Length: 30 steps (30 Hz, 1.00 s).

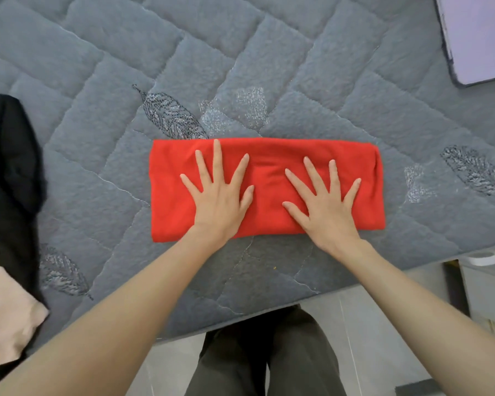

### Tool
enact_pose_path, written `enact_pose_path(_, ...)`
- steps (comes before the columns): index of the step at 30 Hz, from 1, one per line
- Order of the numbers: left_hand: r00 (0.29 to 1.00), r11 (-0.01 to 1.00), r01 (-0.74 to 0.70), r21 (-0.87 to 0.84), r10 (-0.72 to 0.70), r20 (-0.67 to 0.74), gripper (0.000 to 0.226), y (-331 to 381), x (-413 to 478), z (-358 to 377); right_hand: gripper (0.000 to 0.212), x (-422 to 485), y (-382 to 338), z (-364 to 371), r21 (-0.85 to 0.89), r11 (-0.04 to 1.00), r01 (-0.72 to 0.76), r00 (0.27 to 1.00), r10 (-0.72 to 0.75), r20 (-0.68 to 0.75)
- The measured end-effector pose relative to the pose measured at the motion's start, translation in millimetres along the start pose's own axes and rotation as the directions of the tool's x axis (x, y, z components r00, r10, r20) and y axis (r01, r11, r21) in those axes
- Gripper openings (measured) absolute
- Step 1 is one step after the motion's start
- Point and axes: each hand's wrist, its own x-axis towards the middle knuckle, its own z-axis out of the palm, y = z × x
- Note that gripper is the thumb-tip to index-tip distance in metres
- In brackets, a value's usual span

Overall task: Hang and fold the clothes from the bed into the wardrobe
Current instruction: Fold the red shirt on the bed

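Observation:
A red garment [269, 155], folded into a long flat rectangle, lies across the middle of the grey quilted bed [183, 52]. Both my hands lie flat on it with fingers spread. My left hand [219, 192] presses its left half, and my right hand [325, 202] presses its right half. A black garment [9, 167] is heaped at the bed's left edge, with a pale peach garment [3, 310] below it. No wardrobe is in view.
A lavender flat object [480, 35] lies at the bed's far right corner. The bed's near edge runs diagonally in front of my legs, with tiled floor [369, 352] below. White furniture [489, 287] stands at the right beside the bed.

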Motion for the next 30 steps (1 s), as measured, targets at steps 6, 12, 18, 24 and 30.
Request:
enact_pose_path(6,0.966,0.965,-0.259,0.044,0.260,-0.005,0.057,14,54,-27,0.011,-52,-20,6,0.781,0.539,-0.316,0.907,0.414,0.082)
enact_pose_path(12,0.963,0.963,-0.268,-0.021,0.269,0.032,0.055,44,80,-28,0.035,-54,-19,6,0.569,-0.468,-0.676,0.572,0.155,0.806)
enact_pose_path(18,0.948,0.969,-0.235,-0.078,0.247,0.203,0.047,43,75,-31,0.032,-36,-39,2,0.550,-0.674,-0.493,0.613,0.179,0.769)
enact_pose_path(24,0.976,0.832,0.063,-0.551,0.063,0.207,0.027,39,56,-69,0.016,-28,-36,-32,0.772,-0.545,-0.327,0.735,0.368,0.570)
enact_pose_path(30,0.998,0.459,0.028,-0.888,0.039,0.052,0.013,71,47,-139,0.010,-8,-2,-133,0.956,-0.276,-0.102,0.824,0.514,0.236)
